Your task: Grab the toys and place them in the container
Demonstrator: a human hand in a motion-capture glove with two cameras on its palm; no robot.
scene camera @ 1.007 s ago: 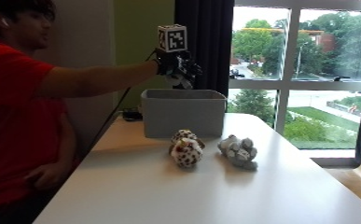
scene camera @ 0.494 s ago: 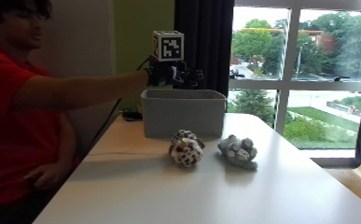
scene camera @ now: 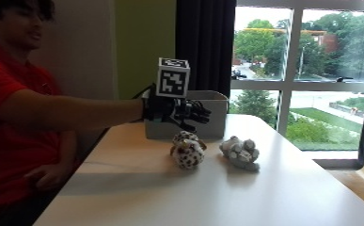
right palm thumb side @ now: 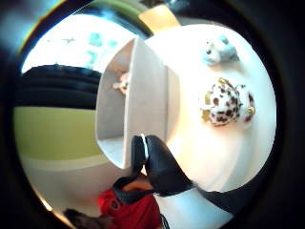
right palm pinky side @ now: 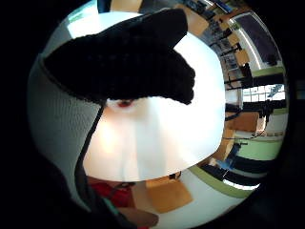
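My gloved right hand (scene camera: pixel 180 112) hovers in front of the grey container (scene camera: pixel 217 97), just above the brown-spotted plush toy (scene camera: pixel 187 151). Its fingers are loosely extended and hold nothing. A grey plush toy (scene camera: pixel 239 151) lies to the right of the spotted one on the white table (scene camera: pixel 169 197). In the thumb side palm view the container (right palm thumb side: pixel 143 90) has a small pale toy (right palm thumb side: pixel 123 82) lying inside it, and the spotted toy (right palm thumb side: pixel 226 102) and the grey toy (right palm thumb side: pixel 218 49) lie beside it. Black glove fingers (right palm pinky side: pixel 128 57) cover part of the little finger side view.
The container stands at the table's far end near a dark curtain (scene camera: pixel 203 42) and a large window (scene camera: pixel 306 70). The person's bare left hand (scene camera: pixel 47 175) rests at the table's near left edge. Bare tabletop stretches in front of the toys.
My hand has come down from above the container's opening to a spot in front of its wall, over the spotted toy. Neither toy on the table has moved.
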